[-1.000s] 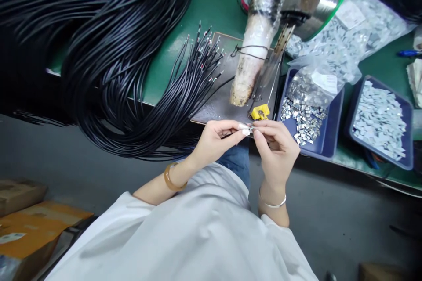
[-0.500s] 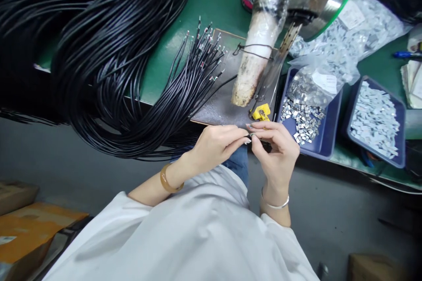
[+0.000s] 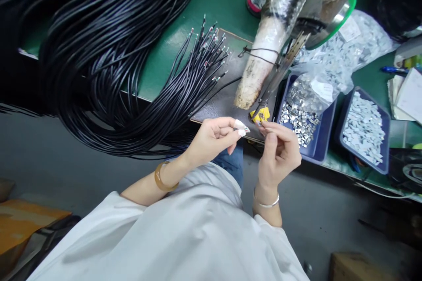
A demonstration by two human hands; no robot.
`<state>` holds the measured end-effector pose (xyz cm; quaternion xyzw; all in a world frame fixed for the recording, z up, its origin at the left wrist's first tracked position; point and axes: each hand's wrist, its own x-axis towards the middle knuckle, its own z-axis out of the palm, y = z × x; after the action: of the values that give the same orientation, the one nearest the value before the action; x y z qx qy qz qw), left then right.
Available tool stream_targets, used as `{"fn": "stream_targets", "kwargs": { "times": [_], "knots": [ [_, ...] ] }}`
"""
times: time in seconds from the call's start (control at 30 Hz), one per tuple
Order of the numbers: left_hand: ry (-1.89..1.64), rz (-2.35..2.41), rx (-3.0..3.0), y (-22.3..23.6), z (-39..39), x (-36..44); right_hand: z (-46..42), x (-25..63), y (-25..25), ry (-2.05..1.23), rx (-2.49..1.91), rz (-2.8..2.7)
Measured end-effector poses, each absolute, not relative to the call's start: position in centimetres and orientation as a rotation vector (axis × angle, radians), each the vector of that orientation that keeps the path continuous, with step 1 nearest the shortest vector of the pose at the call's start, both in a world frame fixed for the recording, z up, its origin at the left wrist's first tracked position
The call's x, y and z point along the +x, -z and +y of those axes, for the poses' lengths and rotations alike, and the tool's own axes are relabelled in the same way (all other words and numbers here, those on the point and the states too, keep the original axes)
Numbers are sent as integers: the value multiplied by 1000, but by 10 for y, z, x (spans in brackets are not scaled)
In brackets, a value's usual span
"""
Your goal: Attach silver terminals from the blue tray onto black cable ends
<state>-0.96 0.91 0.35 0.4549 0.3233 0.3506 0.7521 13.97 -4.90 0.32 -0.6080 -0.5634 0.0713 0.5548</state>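
Observation:
My left hand [image 3: 216,138] is pinched closed at the bench's front edge, finger and thumb tips pressed on something small that I cannot make out. My right hand [image 3: 280,151] sits just right of it, fingers curled and pinched toward the same spot, beside a yellow-tipped tool [image 3: 260,115]. Fingertips of the two hands are a short gap apart. A big bundle of black cables [image 3: 108,61] hangs off the bench at left, its stripped ends [image 3: 211,52] fanned over a dark mat [image 3: 224,96].
A wrapped soldering fixture [image 3: 263,57] slants down over the mat. Two blue trays hold small metal pieces [image 3: 301,120] and grey pads [image 3: 364,127]. Plastic bags of parts [image 3: 356,39] and a solder spool lie behind. Cardboard boxes [image 3: 23,224] stand on the floor at left.
The hands have drawn slightly apart, the right one turning its palm side toward me. The view has shifted a little, so the bench appears further right.

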Motion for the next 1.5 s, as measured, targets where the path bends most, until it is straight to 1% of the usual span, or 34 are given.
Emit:
{"fn": "stream_targets", "kwargs": {
  "times": [0.13,0.2,0.37,0.43,0.63,0.87,1.13,1.27,1.5],
  "knots": [
    [-798,729,960,-5,14,-7,-50,138,-4,60,-1338,-1493],
    [-837,728,975,-6,15,-5,-50,137,-3,111,-1298,-1575],
    [-904,757,1038,-7,19,-3,-47,142,2,-123,-1329,-1453],
    [-904,770,1064,-7,20,-3,-46,144,2,-158,-1340,-1445],
    [-926,802,1107,-7,22,-2,-44,147,2,-14,-1325,-1611],
    [-952,871,1141,-7,22,3,-40,147,6,138,-1337,-1653],
    [-979,925,1181,-4,23,8,-35,147,3,111,-1368,-1637],
    [-988,903,1189,-5,23,7,-34,146,0,154,-1374,-1646],
    [-942,884,1197,-6,25,5,-33,145,2,116,-1358,-1614]
  ]
}}
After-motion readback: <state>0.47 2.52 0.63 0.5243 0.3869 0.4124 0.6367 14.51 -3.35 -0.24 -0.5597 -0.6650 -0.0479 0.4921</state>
